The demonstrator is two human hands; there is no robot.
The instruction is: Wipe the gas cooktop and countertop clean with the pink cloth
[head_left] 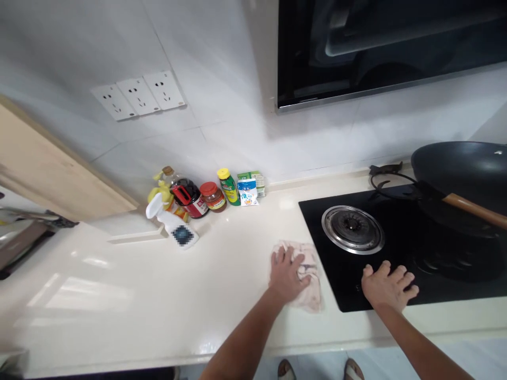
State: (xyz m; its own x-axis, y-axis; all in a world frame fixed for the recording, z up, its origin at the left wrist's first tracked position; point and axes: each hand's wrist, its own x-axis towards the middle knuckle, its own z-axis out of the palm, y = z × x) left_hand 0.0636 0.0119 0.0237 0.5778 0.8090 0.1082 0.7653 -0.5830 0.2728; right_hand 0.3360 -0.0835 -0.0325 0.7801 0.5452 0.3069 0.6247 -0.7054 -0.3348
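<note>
My left hand (287, 274) presses down on a pale pink cloth (312, 293), its fingers somewhat spread and a bunched fold of cloth between thumb and forefinger. The cloth lies on the white countertop (222, 295), just left of the black cooktop (400, 232). Over the cooktop's front edge is my right hand (390, 287), fingers spread apart and holding nothing. Whether its palm touches the glass I cannot tell. Beyond that hand sits a round metal burner (352, 227).
Along the wall stand a white spray bottle (172, 221), a dark sauce bottle (190, 198), a red-lidded jar (214, 198), a yellow-capped green container (228, 187) and a white-blue packet (247, 192). A black wok (467, 169) with a wooden handle is at right. A dark range hood (380, 47) hangs above.
</note>
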